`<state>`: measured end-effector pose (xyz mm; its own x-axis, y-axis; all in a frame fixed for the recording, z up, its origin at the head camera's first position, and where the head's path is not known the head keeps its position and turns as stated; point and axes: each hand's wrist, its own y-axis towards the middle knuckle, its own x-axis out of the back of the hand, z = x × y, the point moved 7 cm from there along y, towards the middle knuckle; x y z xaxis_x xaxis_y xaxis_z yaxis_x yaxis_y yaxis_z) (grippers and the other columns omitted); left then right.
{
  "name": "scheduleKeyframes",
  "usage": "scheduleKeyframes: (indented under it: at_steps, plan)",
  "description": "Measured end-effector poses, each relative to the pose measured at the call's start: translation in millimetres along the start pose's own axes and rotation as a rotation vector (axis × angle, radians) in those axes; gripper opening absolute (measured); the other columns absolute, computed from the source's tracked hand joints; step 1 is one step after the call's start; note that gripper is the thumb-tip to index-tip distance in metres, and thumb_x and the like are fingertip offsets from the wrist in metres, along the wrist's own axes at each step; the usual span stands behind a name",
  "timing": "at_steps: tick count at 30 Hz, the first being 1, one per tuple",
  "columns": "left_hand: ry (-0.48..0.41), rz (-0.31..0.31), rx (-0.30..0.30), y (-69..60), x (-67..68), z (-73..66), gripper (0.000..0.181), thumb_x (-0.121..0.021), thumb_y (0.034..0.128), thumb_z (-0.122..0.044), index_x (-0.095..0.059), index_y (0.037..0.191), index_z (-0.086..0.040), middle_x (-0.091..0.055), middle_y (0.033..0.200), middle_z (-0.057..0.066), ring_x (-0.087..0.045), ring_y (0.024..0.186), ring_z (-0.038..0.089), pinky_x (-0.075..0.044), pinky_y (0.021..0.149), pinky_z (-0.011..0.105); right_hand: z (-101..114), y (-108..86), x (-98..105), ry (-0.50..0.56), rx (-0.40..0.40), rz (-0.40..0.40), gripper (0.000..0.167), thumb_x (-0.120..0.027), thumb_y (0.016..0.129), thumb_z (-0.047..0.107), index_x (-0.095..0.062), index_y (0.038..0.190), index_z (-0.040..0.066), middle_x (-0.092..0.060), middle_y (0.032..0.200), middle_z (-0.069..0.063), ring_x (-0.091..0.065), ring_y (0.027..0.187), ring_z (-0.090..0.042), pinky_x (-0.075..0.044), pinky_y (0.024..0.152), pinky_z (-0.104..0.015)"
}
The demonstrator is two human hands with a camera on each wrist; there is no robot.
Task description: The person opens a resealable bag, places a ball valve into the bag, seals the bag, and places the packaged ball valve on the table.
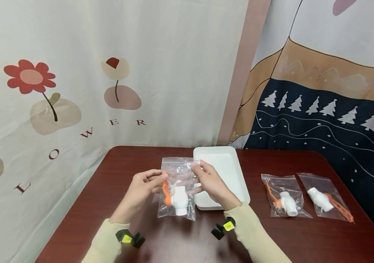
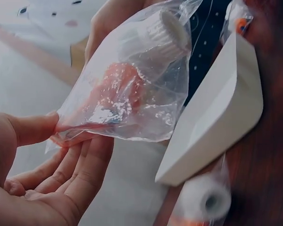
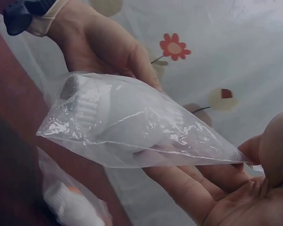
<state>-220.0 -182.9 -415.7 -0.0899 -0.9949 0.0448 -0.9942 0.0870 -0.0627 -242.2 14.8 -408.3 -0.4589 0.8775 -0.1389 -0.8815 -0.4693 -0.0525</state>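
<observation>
Between both hands, a clear zip bag (image 1: 181, 166) is held up above the table, containing a white plastic valve (image 1: 181, 201) with an orange handle (image 1: 167, 199). My left hand (image 1: 145, 186) pinches the bag's left side by the handle's end, thumb on top and fingers underneath. My right hand (image 1: 211, 180) pinches the upper right corner between thumb and finger; its other fingers show behind the clear plastic. In the left wrist view, another bagged white fitting (image 2: 205, 200) lies on the table below; the head view mostly hides it.
A shallow white tray (image 1: 244, 182) stands just behind and right of the held bag. Two more bagged valves, a left one (image 1: 288, 204) and a right one (image 1: 319, 199), lie on the right of the dark red table (image 1: 131, 157). Printed curtains (image 1: 180, 73) hang behind.
</observation>
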Motion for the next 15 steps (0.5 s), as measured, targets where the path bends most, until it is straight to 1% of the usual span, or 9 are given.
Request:
scheduleKeyframes:
  at_steps: [4,7,10,13,15]
  plan:
    - [0.029,-0.013,0.014,1.7,21.1,4.2,0.042,-0.071,0.0968,-0.014,-0.061,0.128,0.012,-0.076,0.088,-0.005,-0.070,0.078,0.009,-0.061,0.071,0.028,-8.5,13.7,-14.5,0.037,-0.012,-0.017,0.040,-0.035,0.113,0.024,-0.048,0.144,0.003,-0.071,0.118,-0.026,-0.077,0.095,-0.034,-0.064,0.072,-0.046]
    - [0.059,-0.020,0.024,4.0,36.1,7.1,0.042,-0.072,0.0969,-0.016,-0.062,0.127,0.011,-0.075,0.087,-0.005,-0.070,0.077,0.009,-0.061,0.071,0.030,-17.2,26.1,-25.2,0.081,-0.033,-0.017,0.038,-0.036,0.112,0.024,-0.049,0.141,0.002,-0.072,0.117,-0.025,-0.077,0.097,-0.036,-0.064,0.072,-0.046]
    - [0.092,-0.032,0.042,8.3,50.0,11.1,0.042,-0.071,0.0972,-0.018,-0.063,0.127,0.010,-0.075,0.085,-0.005,-0.071,0.076,0.011,-0.062,0.071,0.031,-25.4,38.4,-33.9,0.098,-0.053,-0.029,0.036,-0.038,0.112,0.024,-0.052,0.137,0.002,-0.071,0.118,-0.021,-0.077,0.095,-0.035,-0.064,0.071,-0.046]
    - [0.127,-0.050,0.064,12.5,63.1,15.3,0.041,-0.072,0.0973,-0.021,-0.064,0.126,0.008,-0.074,0.085,-0.005,-0.071,0.078,0.011,-0.062,0.072,0.031,-32.6,49.8,-40.8,0.111,-0.077,-0.050,0.035,-0.039,0.111,0.022,-0.054,0.135,0.001,-0.065,0.120,-0.022,-0.076,0.094,-0.037,-0.064,0.070,-0.046]
    - [0.152,-0.054,0.069,14.9,71.3,17.6,0.043,-0.071,0.0977,-0.022,-0.064,0.127,0.008,-0.073,0.087,-0.006,-0.070,0.078,0.010,-0.062,0.072,0.031,-37.4,56.9,-44.6,0.115,-0.093,-0.063,0.036,-0.041,0.111,0.021,-0.052,0.136,-0.001,-0.058,0.125,-0.025,-0.074,0.096,-0.040,-0.064,0.070,-0.046]
